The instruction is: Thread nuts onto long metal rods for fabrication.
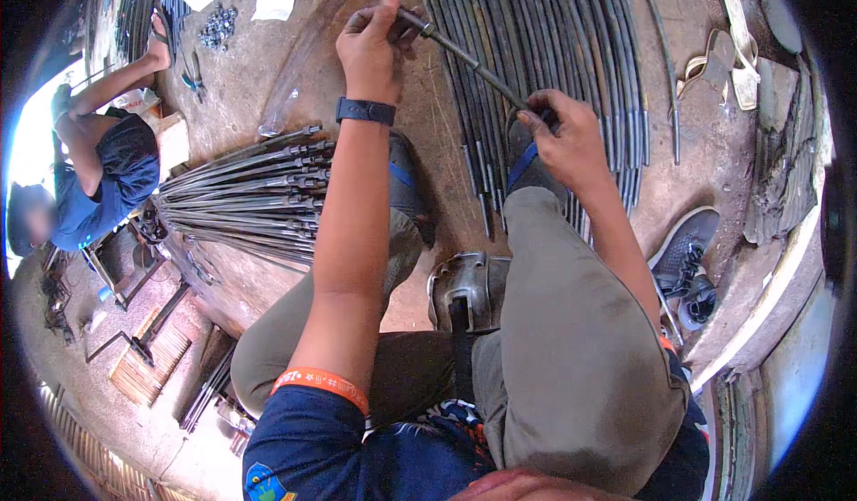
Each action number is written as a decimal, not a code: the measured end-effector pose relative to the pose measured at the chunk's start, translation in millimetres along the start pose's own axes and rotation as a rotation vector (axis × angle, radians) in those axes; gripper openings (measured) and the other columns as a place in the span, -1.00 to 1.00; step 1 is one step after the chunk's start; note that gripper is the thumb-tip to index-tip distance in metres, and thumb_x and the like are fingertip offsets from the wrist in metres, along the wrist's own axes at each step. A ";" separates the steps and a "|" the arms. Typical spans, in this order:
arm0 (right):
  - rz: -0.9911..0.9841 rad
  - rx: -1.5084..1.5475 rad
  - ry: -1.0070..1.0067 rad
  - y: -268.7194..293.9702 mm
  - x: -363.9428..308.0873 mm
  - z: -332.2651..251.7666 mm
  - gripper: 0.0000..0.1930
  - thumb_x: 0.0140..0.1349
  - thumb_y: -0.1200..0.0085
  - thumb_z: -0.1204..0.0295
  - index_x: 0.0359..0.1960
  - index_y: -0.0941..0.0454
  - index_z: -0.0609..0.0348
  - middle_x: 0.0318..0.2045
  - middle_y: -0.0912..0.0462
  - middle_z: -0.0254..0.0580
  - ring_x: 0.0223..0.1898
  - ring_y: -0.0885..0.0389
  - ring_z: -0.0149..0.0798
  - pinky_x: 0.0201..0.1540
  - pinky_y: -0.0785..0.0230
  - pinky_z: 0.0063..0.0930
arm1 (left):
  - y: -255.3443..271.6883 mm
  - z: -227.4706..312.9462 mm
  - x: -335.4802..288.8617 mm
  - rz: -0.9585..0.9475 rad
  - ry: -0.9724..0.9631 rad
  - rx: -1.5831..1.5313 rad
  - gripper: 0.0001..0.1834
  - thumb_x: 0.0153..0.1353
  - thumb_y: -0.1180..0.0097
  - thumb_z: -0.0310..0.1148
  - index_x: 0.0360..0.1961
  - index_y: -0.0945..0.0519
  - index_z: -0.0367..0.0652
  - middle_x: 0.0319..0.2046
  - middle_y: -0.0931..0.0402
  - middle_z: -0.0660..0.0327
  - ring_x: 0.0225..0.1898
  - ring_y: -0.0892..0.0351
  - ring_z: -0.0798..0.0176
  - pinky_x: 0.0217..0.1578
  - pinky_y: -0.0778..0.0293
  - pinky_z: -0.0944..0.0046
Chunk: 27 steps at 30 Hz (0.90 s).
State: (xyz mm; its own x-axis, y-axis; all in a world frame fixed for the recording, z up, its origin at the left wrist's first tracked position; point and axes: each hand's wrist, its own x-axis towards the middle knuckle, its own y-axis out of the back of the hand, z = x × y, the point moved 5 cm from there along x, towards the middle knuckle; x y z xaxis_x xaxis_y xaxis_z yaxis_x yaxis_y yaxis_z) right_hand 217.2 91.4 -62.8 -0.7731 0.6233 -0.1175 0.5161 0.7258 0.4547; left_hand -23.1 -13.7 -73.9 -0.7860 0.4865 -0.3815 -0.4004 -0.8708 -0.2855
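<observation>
Both hands are closed on one dark, thin rod that slants down from left to right between them. My left hand grips its upper end, close to a shiny metal collar. Lower down, my right hand pinches the rod between thumb and fingers; whatever continues past those fingers is hidden. Beneath the rod, many long dark rods lie side by side on the floor. To the left of my forearm is a bundle of rods with metal fittings on their ends.
A person in dark blue sits at the far left. Pliers and a heap of small metal parts lie nearby. At the right are pale sandals and a dark sneaker. A metal casing sits between my legs.
</observation>
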 end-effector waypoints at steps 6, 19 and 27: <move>0.067 0.013 0.064 0.9 -1.6 -5.2 -0.85 0.01 -0.21 0.49 -0.39 -0.55 0.27 -0.47 -0.61 0.06 -0.43 -0.58 0.08 -0.30 -0.35 -0.21 | 0.8 -6.9 5.0 0.004 0.020 -0.018 -0.75 0.19 -0.21 -0.27 -0.32 -0.55 -0.28 -0.41 -0.62 0.08 -0.47 -0.62 0.19 -0.58 -0.57 0.15; 0.037 0.021 0.007 2.1 0.7 -2.3 -0.86 0.02 -0.23 0.48 -0.41 -0.57 0.27 -0.50 -0.61 0.05 -0.43 -0.59 0.07 -0.32 -0.36 -0.20 | -4.7 3.8 2.2 0.101 -0.173 0.284 -0.74 0.10 -0.33 -0.27 -0.41 -0.60 -0.28 -0.53 -0.59 0.19 -0.52 -0.61 0.33 -0.59 -0.46 0.38; 0.015 -0.042 0.037 7.1 1.1 -8.0 -0.86 0.04 -0.22 0.43 -0.41 -0.58 0.22 -0.49 -0.61 0.03 -0.40 -0.59 0.07 -0.26 -0.32 -0.18 | -7.3 31.0 2.0 0.069 -0.456 0.709 -0.61 0.16 -0.27 -0.16 -0.51 -0.61 -0.35 -0.58 -0.55 0.23 -0.59 -0.47 0.43 -0.59 -0.39 0.42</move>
State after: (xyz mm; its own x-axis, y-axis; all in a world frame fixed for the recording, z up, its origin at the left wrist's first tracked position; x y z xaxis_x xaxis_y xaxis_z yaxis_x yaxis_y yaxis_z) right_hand 217.1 94.8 -52.6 -0.7787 0.6225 -0.0783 0.5126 0.7032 0.4928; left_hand -36.3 -8.6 -45.4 -0.8716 0.4868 0.0577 -0.4258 -0.8102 0.4028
